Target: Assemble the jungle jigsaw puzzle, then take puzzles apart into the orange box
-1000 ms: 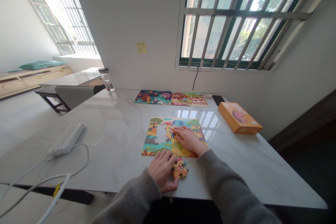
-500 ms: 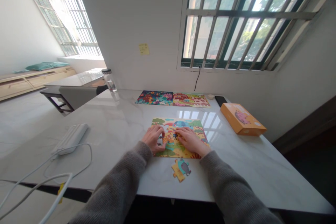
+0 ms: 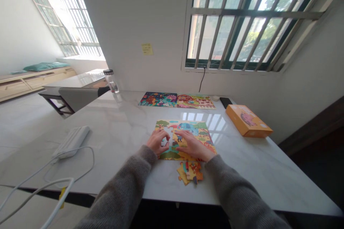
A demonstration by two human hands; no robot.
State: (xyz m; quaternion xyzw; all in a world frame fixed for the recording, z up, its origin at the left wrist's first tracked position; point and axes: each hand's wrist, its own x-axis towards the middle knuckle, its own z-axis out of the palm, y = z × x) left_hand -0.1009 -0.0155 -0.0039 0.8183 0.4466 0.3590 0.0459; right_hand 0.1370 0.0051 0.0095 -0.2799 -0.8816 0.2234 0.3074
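A colourful animal puzzle [image 3: 189, 127] lies on the white table, with a pale gap in its left part. My left hand [image 3: 159, 142] rests at the puzzle's left edge, thumb and fingers curved apart around the gap, nothing visible between them. My right hand [image 3: 192, 145] lies over the middle and right of the puzzle, fingers spread and touching its surface. Below the puzzle's front edge, loose puzzle pieces [image 3: 191, 172] overlap one another. Parts of the puzzle are hidden under both hands.
Two finished puzzles [image 3: 158, 99] lie side by side near the wall. An orange box [image 3: 248, 121] and a black phone [image 3: 225, 102] are at the right. A white power strip [image 3: 73, 141] with cables is at the left, a bottle [image 3: 111, 81] at the back left.
Another piece now lies on the loose one below the puzzle. The gap in the puzzle's left part is larger. My right hand's fingers have spread, and my left hand has barely shifted.
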